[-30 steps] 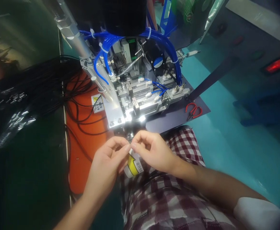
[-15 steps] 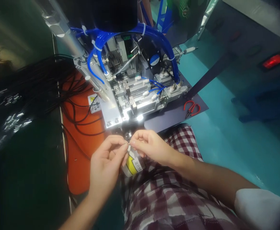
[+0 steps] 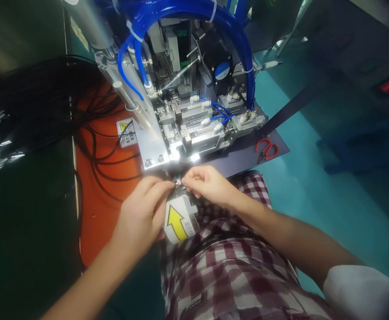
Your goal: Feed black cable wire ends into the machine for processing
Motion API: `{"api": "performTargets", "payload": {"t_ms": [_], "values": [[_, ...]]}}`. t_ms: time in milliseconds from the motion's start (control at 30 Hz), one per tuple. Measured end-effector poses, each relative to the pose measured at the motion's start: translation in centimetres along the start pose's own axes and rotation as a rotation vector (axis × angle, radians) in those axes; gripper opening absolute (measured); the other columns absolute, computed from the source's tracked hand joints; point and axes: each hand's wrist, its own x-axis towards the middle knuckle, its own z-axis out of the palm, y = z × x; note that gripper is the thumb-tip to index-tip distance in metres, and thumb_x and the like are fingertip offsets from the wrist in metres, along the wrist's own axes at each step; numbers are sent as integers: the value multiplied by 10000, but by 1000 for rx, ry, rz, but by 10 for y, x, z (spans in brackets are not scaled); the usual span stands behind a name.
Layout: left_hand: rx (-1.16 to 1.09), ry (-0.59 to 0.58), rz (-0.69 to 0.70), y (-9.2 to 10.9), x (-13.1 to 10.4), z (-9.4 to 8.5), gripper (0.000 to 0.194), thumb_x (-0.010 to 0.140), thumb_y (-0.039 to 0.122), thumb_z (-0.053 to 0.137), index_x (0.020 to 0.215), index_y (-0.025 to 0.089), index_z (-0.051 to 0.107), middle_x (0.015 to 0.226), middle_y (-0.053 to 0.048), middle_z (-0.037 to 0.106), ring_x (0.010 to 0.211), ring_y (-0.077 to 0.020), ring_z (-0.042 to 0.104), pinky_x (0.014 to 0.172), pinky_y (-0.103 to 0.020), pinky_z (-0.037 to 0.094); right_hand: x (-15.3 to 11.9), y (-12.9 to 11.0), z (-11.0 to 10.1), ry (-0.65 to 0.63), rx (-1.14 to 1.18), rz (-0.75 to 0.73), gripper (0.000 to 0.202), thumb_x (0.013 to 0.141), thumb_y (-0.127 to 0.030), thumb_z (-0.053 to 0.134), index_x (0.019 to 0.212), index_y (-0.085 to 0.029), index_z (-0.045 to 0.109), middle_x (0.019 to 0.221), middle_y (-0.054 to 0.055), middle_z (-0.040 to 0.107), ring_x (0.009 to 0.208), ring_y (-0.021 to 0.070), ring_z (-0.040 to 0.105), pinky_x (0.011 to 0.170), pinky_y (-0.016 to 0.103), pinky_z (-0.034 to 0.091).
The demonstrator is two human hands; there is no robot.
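Note:
Thin wires, whitish with a touch of green, fan out between my fingertips at the front of the machine. My left hand is closed in a pinch at their left side. From the right, my right hand pinches at the same wires, thumb against curled fingers. Exactly which strands each hand grips is too small to make out. Just below the fingertips sits a round-sided unit with a white label and yellow arrow. Directly behind the hands stands the machine, with metal slides and blue air tubes.
Red-handled cutters lie on the grey base plate to the right. Black cables spread over the orange board at left, coming from a dark bundle. A slanted metal post rises at upper left.
Both hands have moved forward, up to the machine's front, and slightly apart. The wires now show spread between the fingertips, and the yellow arrow label is uncovered. The camera view has shifted.

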Motion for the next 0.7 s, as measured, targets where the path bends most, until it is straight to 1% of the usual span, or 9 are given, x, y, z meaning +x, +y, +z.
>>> {"api": "performTargets", "payload": {"t_ms": [133,267,433,700], "values": [[41,-39,51,-6,-2,1,222,937,100,514,1075,148,680,921,-39,617,796,-130,596,672,-237,473,2,2,-2,-6,2,-3,205,861,-147,600,658,-139,570,590,-35,581,446,51,462,459,186,382],[50,-51,65,-9,-1,2,266,940,101,497,1105,161,696,932,-36,614,737,-103,589,621,-206,459,4,2,-6,-34,-62,-32,196,856,-175,613,667,-141,572,580,-39,569,457,60,479,459,192,374],[63,-50,82,-11,-1,0,269,936,101,500,1093,148,713,912,-39,616,731,-110,595,609,-207,456,4,2,-9,-60,-137,-54,179,863,-211,612,700,-144,584,558,-49,543,475,74,491,470,204,373],[111,-53,131,-11,2,0,268,921,86,506,1069,137,724,850,-37,601,651,-109,558,544,-220,426,5,3,-10,-77,-134,-66,145,860,-200,610,728,-141,586,563,-62,535,472,68,494,462,198,369]]}}
